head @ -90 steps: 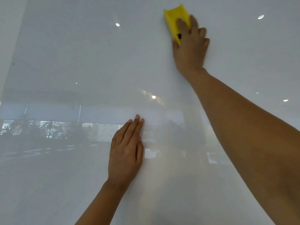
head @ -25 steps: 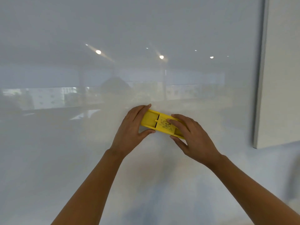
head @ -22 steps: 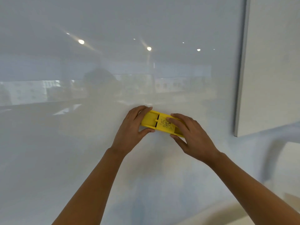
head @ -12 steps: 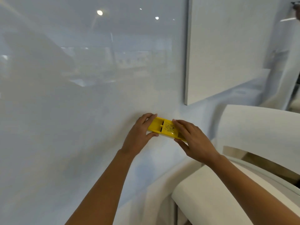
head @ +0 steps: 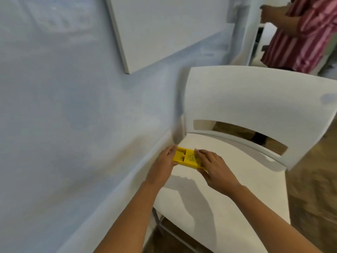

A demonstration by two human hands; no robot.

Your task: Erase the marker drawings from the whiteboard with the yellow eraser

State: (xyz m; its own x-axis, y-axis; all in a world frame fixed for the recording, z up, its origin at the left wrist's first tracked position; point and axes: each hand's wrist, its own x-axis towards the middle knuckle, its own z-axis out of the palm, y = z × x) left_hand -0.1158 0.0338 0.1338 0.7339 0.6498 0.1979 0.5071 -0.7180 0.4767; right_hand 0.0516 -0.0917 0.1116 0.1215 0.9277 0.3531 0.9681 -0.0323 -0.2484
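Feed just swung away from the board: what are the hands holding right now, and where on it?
The yellow eraser, held by both: the left hand grips its left end, the right hand its right end, above the white chair.

The white chair (head: 246,110) crowds the right side, its backrest edge close against the wall (head: 73,115).

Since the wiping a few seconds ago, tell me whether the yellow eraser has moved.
Yes. The yellow plastic eraser has come off the whiteboard and down: both hands now hold it over the white chair's seat, below the board.
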